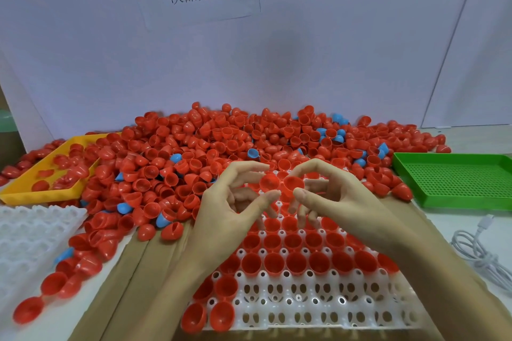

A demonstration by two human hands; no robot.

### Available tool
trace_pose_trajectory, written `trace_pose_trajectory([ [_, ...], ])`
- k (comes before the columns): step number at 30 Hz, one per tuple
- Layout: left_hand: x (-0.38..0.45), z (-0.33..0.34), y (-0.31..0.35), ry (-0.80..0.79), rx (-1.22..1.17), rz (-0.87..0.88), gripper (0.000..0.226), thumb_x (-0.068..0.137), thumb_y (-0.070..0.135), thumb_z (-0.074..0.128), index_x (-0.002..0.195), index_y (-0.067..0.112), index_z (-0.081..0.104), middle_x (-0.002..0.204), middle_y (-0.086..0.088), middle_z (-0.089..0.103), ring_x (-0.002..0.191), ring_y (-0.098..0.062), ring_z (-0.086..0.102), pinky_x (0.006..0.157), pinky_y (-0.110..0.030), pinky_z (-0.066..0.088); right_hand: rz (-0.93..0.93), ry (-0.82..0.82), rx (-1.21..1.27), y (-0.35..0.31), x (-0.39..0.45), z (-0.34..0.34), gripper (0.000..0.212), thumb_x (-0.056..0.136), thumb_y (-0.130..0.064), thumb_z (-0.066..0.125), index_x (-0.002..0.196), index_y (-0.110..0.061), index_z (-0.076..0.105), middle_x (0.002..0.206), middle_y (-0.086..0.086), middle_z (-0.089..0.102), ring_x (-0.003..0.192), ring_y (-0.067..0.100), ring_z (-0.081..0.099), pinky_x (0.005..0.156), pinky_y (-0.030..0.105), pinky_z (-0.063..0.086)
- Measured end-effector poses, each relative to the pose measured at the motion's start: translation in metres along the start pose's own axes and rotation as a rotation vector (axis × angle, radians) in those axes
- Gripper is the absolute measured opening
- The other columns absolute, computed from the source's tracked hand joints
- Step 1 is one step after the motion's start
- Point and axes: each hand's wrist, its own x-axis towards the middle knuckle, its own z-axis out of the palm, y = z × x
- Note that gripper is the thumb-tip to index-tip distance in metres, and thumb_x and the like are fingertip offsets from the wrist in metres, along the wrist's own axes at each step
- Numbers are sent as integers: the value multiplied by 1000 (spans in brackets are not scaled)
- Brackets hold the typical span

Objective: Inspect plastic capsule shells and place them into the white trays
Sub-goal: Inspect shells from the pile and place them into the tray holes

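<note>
Left hand (pixel 230 202) pinched a shell (pixel 269 182), right hand (pixel 332 196) pinched another (pixel 293 184), side by side above the tray (pixel 304 313); empty cells lay nearer the body.

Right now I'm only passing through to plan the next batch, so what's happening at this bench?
A person is sorting red capsule shells. The left hand and the right hand each pinch one red shell above the white tray, whose upper rows are filled while the near rows are mostly empty. A big pile of shells lies behind, between a yellow tray and a green tray.
</note>
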Motion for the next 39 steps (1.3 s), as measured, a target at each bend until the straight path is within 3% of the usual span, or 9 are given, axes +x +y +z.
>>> trace_pose_trajectory([
  [4, 3, -3, -3, -107, -136, -131, 27, 102, 24, 64, 128, 17, 70, 119, -7, 77, 101, -28, 77, 90, -30, 60, -4, -85, 19, 1, -1, 2, 24, 101, -27, 69, 118, -11, 62, 94, 17, 75, 79, 33, 74, 68, 32, 58],
  [7, 3, -2, -3, -165, -242, -203, 29, 107, 26, 56, 129, 17, 72, 122, -11, 76, 114, -28, 73, 98, -28, 56, -12, -77, 116, 1, 0, 6, 24, 105, -25, 61, 120, -6, 61, 97, 19, 74, 84, 33, 74, 68, 32, 60],
  [11, 4, -1, -5, -146, -193, -232, 31, 109, 32, 53, 120, 16, 77, 104, -10, 77, 92, -22, 72, 87, -30, 57, -12, -18, 153, 0, 0, 9, 25, 106, -24, 57, 128, -12, 61, 97, 19, 73, 83, 37, 74, 67, 34, 60],
  [17, 4, 1, -6, -129, -207, -268, 40, 104, 45, 58, 103, 11, 79, 86, -9, 73, 72, -19, 66, 69, -23, 55, -1, -57, 93, 4, 0, 9, 14, 104, -26, 63, 116, -23, 70, 104, 15, 77, 88, 35, 78, 71, 28, 60],
  [24, 4, -2, -9, -168, -189, -228, 32, 103, 41, 62, 111, 15, 78, 95, -13, 78, 78, -26, 73, 73, -27, 57, 24, -91, 131, 10, 2, 8, 20, 104, -28, 67, 122, -18, 67, 105, 17, 78, 92, 38, 78, 73, 27, 60],
  [29, 5, -2, -12, -185, -142, -182, 25, 98, 37, 69, 119, 24, 75, 103, -7, 79, 87, -29, 78, 78, -32, 63, -9, -40, -43, 9, 2, 11, 15, 99, -17, 73, 113, -12, 72, 98, 14, 79, 86, 33, 78, 76, 31, 62],
  [32, 9, -11, -18, -37, 116, -82, 26, 99, 45, 62, 111, 26, 76, 90, 4, 76, 71, -11, 72, 69, -22, 56, 45, -16, -108, 7, -2, 21, 13, 96, -13, 75, 108, -9, 74, 92, 12, 80, 82, 33, 78, 72, 30, 62],
  [35, 14, -26, -28, 145, 312, -43, 32, 104, 45, 52, 96, 26, 76, 77, 6, 71, 62, -11, 63, 62, -24, 51, 40, -83, -210, 2, -12, 34, 11, 95, -18, 77, 106, -15, 75, 91, 5, 80, 79, 21, 79, 72, 24, 61],
  [39, 16, -45, -39, 261, 443, 9, 34, 110, 33, 53, 86, 22, 75, 74, 15, 68, 60, -3, 60, 60, -10, 42, 20, -183, -457, -4, -29, 53, 7, 97, -26, 76, 104, -27, 76, 92, -8, 78, 78, 9, 76, 71, 21, 60],
])
